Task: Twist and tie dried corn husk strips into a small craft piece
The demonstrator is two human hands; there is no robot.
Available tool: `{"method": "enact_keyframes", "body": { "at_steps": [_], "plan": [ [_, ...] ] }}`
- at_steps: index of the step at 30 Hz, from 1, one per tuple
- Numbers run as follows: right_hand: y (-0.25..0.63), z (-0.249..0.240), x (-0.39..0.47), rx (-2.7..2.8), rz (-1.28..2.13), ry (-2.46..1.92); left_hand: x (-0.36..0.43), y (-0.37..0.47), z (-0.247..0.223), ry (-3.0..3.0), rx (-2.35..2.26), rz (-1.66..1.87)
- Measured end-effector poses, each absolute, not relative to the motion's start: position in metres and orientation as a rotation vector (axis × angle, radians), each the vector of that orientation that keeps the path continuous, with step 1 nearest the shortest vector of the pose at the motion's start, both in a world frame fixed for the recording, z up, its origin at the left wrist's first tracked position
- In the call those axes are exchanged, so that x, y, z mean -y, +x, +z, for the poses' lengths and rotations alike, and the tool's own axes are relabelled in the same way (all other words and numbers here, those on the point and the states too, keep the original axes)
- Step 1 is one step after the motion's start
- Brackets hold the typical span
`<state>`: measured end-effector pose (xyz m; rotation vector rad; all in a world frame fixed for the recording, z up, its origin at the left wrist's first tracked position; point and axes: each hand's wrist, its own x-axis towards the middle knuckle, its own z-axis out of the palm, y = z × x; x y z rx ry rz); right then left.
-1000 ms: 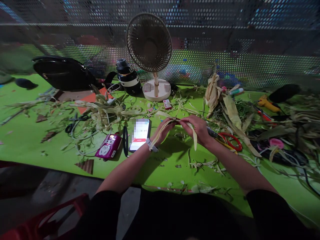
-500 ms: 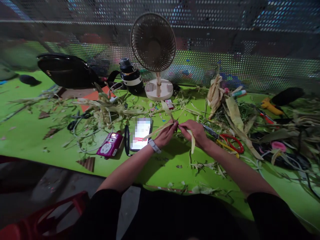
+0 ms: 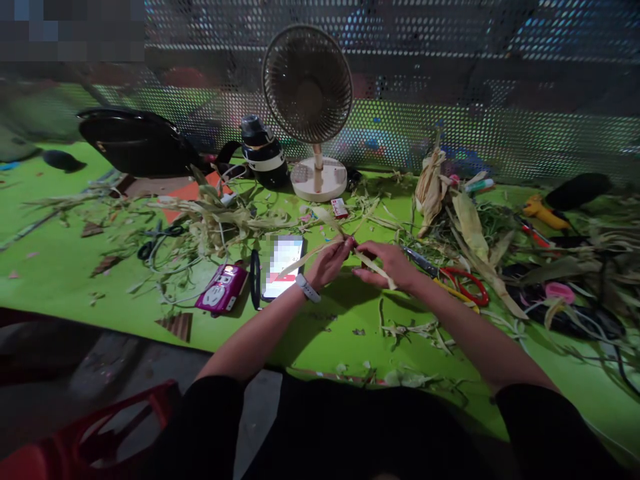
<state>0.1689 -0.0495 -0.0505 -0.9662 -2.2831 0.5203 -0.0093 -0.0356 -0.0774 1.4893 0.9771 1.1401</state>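
Note:
In the middle of the green table, my left hand is closed on pale corn husk strips, pinching them near its fingertips. One end trails left over the lit phone; another stands up behind the fingers. Close by on the right, my right hand has its fingers curled about a second husk strip, which slants down across the fingers from the pinched point. Its thumb and fingers are slightly apart. Whatever lies inside the left fingertips is too small to make out.
A fan and black bottle stand at the back. Left lie a purple power bank and dark scissors. Right are red-handled scissors, husk heaps and a yellow glue gun. A red chair stands below left.
My right hand has loosened from a tight pinch at the left fingertips and spread its fingers a little. The husk strip beside it now slants to the right instead of hanging down.

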Motion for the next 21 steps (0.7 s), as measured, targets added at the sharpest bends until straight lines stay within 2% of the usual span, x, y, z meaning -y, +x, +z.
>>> {"method": "enact_keyframes", "body": {
  "at_steps": [7,14,18,21],
  "plan": [
    [0.172,-0.045,0.043,2.152,1.006,-1.108,0.034,-0.013,-0.065,1.639,-0.97,1.14],
    [0.179,-0.043,0.026,1.216,1.544,-1.078,0.039,-0.015,-0.065,1.672,-0.87,0.958],
    [0.168,-0.04,0.033,1.18,1.444,-1.057,0.04,-0.011,-0.059,1.651,-0.795,0.831],
    [0.164,-0.04,0.036,1.135,1.392,-1.08,0.041,-0.008,-0.058,1.564,-0.812,0.86]
  ]
}}
